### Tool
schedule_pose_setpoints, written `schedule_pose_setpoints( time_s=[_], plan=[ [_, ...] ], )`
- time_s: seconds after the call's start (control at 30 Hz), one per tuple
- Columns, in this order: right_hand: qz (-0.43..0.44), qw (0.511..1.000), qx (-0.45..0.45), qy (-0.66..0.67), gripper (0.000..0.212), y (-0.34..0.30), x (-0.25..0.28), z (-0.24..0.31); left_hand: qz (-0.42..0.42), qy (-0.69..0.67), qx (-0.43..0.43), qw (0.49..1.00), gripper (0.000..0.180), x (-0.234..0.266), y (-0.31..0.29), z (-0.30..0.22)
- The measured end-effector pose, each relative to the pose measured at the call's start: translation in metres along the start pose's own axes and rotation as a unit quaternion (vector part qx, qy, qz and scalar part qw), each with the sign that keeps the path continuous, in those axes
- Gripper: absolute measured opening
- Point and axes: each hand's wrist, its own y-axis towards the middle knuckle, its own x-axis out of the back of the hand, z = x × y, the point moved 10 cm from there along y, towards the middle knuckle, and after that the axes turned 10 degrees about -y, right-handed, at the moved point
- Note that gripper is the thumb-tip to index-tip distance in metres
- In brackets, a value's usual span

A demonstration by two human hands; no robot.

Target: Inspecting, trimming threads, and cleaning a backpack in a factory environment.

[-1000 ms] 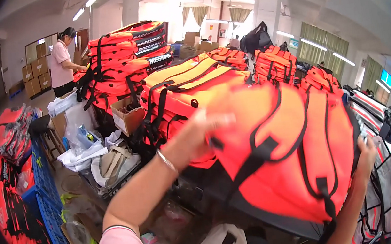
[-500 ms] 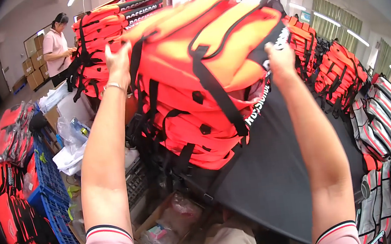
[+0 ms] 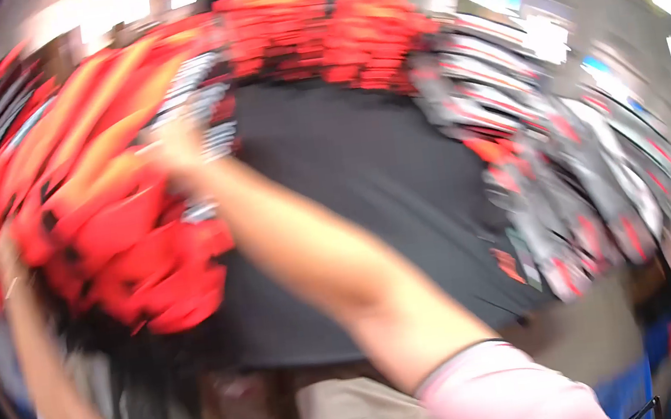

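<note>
A tall stack of red and orange backpacks (image 3: 136,225) with dark straps stands at the left of the black-topped table (image 3: 331,176), smeared by motion. My right hand (image 3: 177,145) rests against the upper right side of the stack, beside white-lettered dark bands. At its left side, low down, is my left hand (image 3: 8,254), touching the red fabric. The fingers of both hands are too blurred to show whether they grip a bag.
Two more red piles (image 3: 369,42) line the table's far edge. Grey bags with red stripes (image 3: 527,136) are heaped along the right side. Beyond the near right corner is a blue crate-like shape (image 3: 625,387).
My view has swung to the right, so the stack and both hands now appear farther left. The backpack held up between my hands now lies against the stack.
</note>
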Motion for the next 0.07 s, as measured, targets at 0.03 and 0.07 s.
schedule_pose_setpoints(
  time_s=[0.03, 0.07],
  plan=[
    [-0.004, 0.989, 0.130, -0.074, 0.051, -0.019, 0.003, 0.029, -0.007, -0.080, -0.003, 0.997, 0.046, -0.032, -0.016, -0.017],
    [-0.012, 0.954, 0.121, -0.274, 0.055, -0.009, 0.035, 0.038, -0.010, -0.176, -0.012, 0.984, 0.046, -0.075, -0.022, -0.054]
  ],
)
